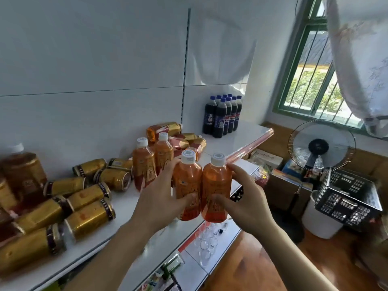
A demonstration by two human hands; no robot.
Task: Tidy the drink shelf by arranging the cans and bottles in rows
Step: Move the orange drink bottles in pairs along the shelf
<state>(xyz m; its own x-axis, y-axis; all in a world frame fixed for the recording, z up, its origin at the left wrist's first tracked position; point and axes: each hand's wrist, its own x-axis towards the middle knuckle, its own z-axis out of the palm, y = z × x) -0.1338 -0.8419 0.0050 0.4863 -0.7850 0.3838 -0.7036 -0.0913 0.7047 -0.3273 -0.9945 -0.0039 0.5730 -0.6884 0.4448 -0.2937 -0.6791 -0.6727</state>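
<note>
On the white shelf (134, 208), gold cans (90, 215) lie tumbled at nine o'clock, and dark cola bottles (223, 114) stand grouped at one o'clock. Near centre, the left hand (159, 198) grasps one upright orange bottle (188, 185), and the right hand (245, 196) grasps its neighbour (216, 185), the two touching. Two more orange bottles (151, 162) stand just behind at eleven o'clock.
</note>
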